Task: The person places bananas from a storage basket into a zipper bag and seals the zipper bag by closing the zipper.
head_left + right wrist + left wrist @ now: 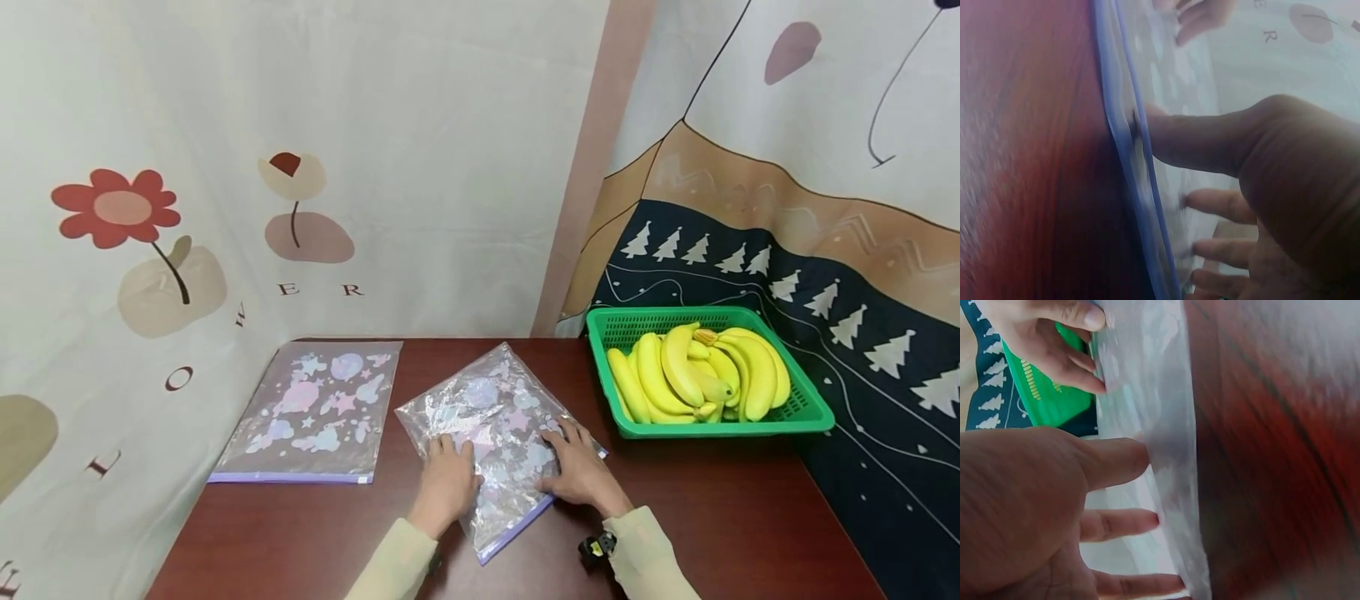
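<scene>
A clear zip bag (491,400) with pastel stars and planets lies slanted in the middle of the table, its purple zip edge (517,529) toward the lower right. My left hand (447,483) rests on its lower left side, fingers spread against the film. On the right side, near the zip, my right hand (581,468) touches the bag with thumb and fingers apart. The left wrist view shows straight left fingers (1125,524) on the film (1172,456). Close to the purple zip strip (1124,131) in the right wrist view is my right thumb (1197,137).
A second printed zip bag (322,417) lies flat at the left of the brown table (720,508). At the back right stands a green basket (720,431) full of yellow bananas (675,367). Printed cloth (450,167) hangs behind and along both sides.
</scene>
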Demonstrator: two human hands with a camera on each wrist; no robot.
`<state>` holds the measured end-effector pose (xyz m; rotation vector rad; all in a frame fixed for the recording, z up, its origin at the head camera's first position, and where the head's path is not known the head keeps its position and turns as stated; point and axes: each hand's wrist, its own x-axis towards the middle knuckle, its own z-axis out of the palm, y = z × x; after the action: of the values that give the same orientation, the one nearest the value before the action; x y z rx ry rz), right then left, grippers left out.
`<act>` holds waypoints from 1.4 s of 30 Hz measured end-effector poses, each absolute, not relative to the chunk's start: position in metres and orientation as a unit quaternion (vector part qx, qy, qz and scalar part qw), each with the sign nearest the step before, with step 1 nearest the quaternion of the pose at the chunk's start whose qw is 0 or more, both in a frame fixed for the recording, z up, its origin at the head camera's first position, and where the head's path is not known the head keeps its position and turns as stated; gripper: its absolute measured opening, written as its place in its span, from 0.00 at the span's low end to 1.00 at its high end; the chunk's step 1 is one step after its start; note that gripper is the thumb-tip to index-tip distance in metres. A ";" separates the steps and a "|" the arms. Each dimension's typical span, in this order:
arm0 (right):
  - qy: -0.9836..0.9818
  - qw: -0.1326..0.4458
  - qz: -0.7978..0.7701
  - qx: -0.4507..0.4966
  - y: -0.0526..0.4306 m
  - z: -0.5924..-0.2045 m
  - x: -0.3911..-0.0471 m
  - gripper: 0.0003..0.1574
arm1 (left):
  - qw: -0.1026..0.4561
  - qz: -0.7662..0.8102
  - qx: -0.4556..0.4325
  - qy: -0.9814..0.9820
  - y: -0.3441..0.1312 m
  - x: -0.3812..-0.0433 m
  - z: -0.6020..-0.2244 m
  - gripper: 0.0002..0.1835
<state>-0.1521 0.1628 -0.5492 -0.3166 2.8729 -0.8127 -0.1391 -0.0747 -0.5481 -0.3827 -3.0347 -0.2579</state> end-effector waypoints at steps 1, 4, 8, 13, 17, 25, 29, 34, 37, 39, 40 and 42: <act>0.953 0.071 -0.275 -0.109 0.165 -0.550 -0.153 0.47 | 0.040 -0.078 -0.122 -0.989 -0.073 -0.137 -0.548 0.24; 0.947 0.078 -0.286 -0.119 0.170 -0.552 -0.155 0.47 | 0.040 -0.061 -0.109 -0.991 -0.068 -0.132 -0.547 0.26; 0.944 0.083 -0.287 -0.142 0.174 -0.552 -0.160 0.46 | 0.021 -0.042 -0.090 -0.995 -0.060 -0.127 -0.545 0.29; 0.945 0.096 -0.272 -0.157 0.175 -0.548 -0.167 0.47 | 0.000 -0.041 -0.070 -0.997 -0.053 -0.125 -0.541 0.30; 0.946 0.104 -0.264 -0.154 0.174 -0.544 -0.169 0.47 | -0.015 -0.061 -0.064 -0.996 -0.057 -0.128 -0.539 0.30; 0.955 0.091 -0.250 -0.132 0.157 -0.537 -0.153 0.49 | 0.010 -0.149 -0.076 -0.986 -0.092 -0.154 -0.540 0.25; 0.959 0.093 -0.239 -0.119 0.143 -0.536 -0.144 0.54 | 0.015 -0.192 -0.115 -0.974 -0.107 -0.167 -0.545 0.28; 0.961 0.083 -0.232 -0.123 0.134 -0.541 -0.137 0.59 | -0.029 -0.216 -0.170 -0.961 -0.119 -0.172 -0.548 0.34; 0.960 0.081 -0.238 -0.123 0.134 -0.544 -0.138 0.59 | -0.042 -0.230 -0.170 -0.957 -0.120 -0.169 -0.550 0.33; 0.958 0.087 -0.242 -0.123 0.136 -0.543 -0.141 0.59 | -0.037 -0.236 -0.163 -0.957 -0.118 -0.167 -0.550 0.32; 0.957 0.092 -0.245 -0.123 0.137 -0.543 -0.142 0.59 | -0.034 -0.237 -0.158 -0.958 -0.117 -0.165 -0.550 0.32; 0.954 0.102 -0.253 -0.124 0.141 -0.542 -0.146 0.59 | -0.031 -0.238 -0.150 -0.959 -0.113 -0.163 -0.549 0.32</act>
<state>-0.1459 0.1410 -0.5424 -0.3661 2.8174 -0.7459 -0.1627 -0.1130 -0.5495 -0.4821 -3.0737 -0.7629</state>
